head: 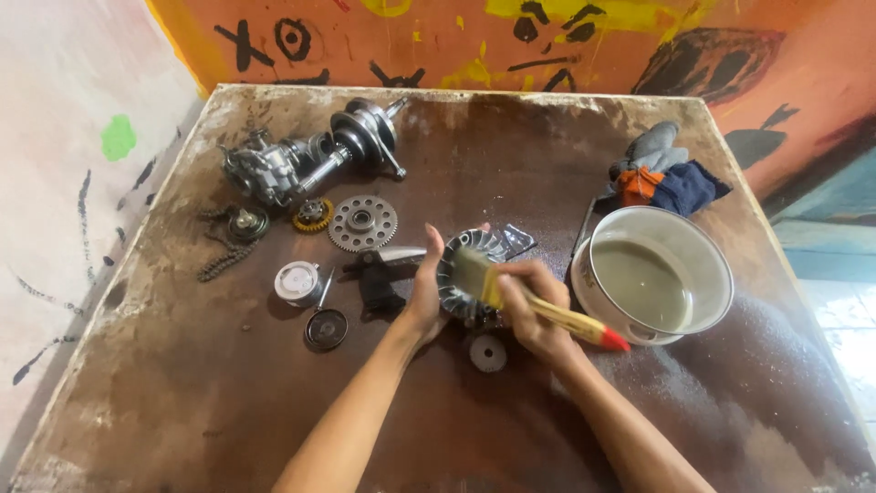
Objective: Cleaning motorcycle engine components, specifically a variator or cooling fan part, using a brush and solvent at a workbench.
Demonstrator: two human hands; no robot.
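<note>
My left hand [425, 290] holds a round finned metal disc [467, 265] on edge, just above the brown worktable [228, 402]. My right hand [532, 310] grips a paintbrush [529, 303] with a yellow wooden handle and red tip; its bristles rest on the disc's face. Below the disc, a small dark round part [488, 352] lies on the table.
A white pot [703, 254] of murky liquid stands to the right, rags [664, 173] behind it. On the left lie a crankshaft [370, 135], an engine assembly [266, 172], a toothed gear [363, 223], a chain [226, 257], a piston [297, 281] and a dark cap [326, 330]. Painted walls enclose the table.
</note>
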